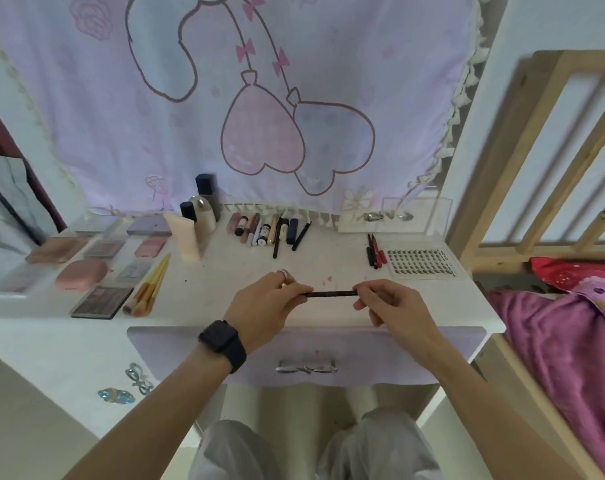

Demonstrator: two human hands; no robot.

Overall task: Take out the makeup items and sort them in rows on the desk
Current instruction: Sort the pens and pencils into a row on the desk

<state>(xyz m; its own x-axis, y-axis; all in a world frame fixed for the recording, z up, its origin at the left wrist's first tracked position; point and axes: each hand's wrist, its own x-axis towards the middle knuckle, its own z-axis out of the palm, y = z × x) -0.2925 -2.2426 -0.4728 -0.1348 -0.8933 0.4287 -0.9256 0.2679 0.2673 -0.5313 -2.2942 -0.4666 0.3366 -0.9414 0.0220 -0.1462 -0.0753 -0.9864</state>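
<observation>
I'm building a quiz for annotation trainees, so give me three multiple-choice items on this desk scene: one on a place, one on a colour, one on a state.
1. Where on the desk does the lash tray lie?
A. far left
B. right side
C. front centre

2. What colour is the rounded compact?
A. pink
B. green
C. black

3. How is the slim dark pencil held?
A. it lies free
B. one hand only
C. both hands pinch its ends

Key:
1 B, it sits just right of the pens.
2 A, its lid shows pale pink.
3 C, the left hand and right hand each pinch an end.
</observation>
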